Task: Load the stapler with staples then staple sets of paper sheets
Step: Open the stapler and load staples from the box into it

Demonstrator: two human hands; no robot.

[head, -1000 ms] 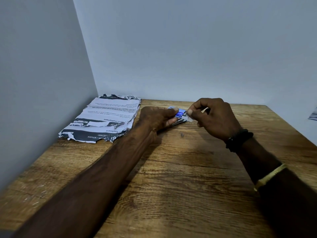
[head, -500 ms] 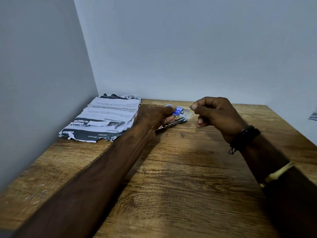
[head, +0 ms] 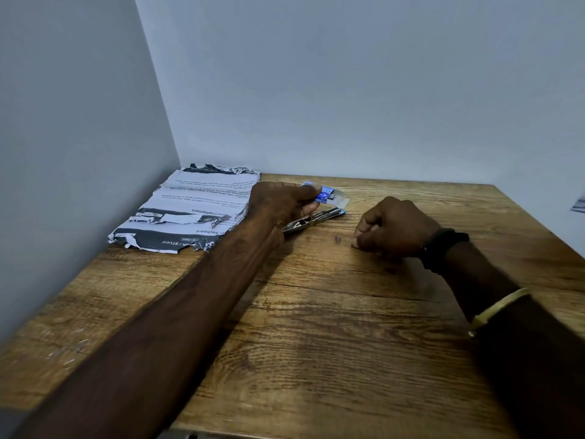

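Your left hand (head: 278,204) pinches a small blue box (head: 324,195) between thumb and fingers, just above the metal stapler (head: 316,219), which lies on the tabletop (head: 316,327) beside the torn paper sheets (head: 190,207). Your right hand (head: 395,228) rests on the wood, fingers curled together next to a small staple piece (head: 337,238). Whether they hold anything cannot be told.

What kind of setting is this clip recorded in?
Probably a small desk or study corner: a wood-grain table set against two plain walls, a stack of torn printed sheets, and a stapler.
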